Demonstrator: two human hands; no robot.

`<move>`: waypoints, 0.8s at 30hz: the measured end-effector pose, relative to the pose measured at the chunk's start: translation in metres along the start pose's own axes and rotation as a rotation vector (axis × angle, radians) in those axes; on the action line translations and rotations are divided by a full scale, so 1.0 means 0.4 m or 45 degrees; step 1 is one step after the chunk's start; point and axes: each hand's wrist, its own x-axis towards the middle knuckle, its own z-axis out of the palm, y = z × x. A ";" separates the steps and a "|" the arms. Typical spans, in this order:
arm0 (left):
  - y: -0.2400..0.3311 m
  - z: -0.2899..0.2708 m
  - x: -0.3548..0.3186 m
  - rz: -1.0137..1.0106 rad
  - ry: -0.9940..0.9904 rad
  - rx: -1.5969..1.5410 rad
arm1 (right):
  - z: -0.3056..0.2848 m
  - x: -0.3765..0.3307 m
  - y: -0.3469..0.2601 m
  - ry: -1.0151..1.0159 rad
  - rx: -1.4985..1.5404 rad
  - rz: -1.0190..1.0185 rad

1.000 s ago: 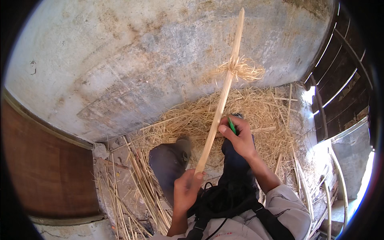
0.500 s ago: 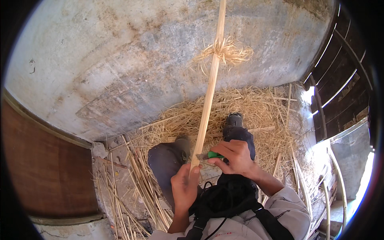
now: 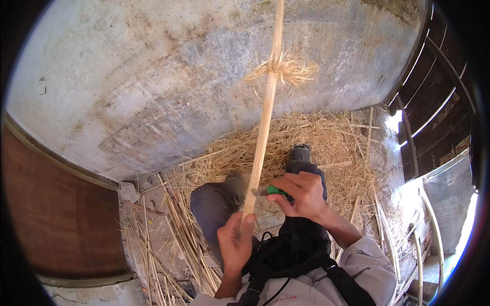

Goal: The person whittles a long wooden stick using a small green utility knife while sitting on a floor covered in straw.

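Observation:
A long pale bamboo strip [image 3: 264, 127] rises from my lap toward the top of the view. My left hand [image 3: 236, 239] is closed round its lower end, the thumb lying along the strip. In my right hand [image 3: 302, 196] is a knife [image 3: 275, 190] with a green handle; its short dark blade rests against the strip's right side, a little above my left hand. Most of the handle is hidden by my fingers. Farther up, a tuft of curled shavings [image 3: 288, 69] clings to the strip.
Loose shavings [image 3: 342, 132] cover the floor around my feet. Several thin strips [image 3: 189, 234] lie in a bundle at the left. A stained wall [image 3: 168, 86] stands ahead, a brown panel [image 3: 61, 209] at the left. Curved strips [image 3: 434, 229] lean at the right.
The knife in my right hand has moved slightly up along the strip, away from my left hand. The strip's upper part has shifted a little left.

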 end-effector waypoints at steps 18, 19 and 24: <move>-0.053 -0.003 -0.066 -0.030 -0.154 -0.113 | -0.047 0.067 0.120 0.177 0.120 0.406; -0.050 -0.002 -0.061 -0.007 -0.148 -0.102 | -0.042 0.058 0.111 0.160 0.156 0.409; -0.031 0.007 -0.028 0.022 -0.076 -0.099 | -0.027 0.008 0.039 -0.111 0.160 0.164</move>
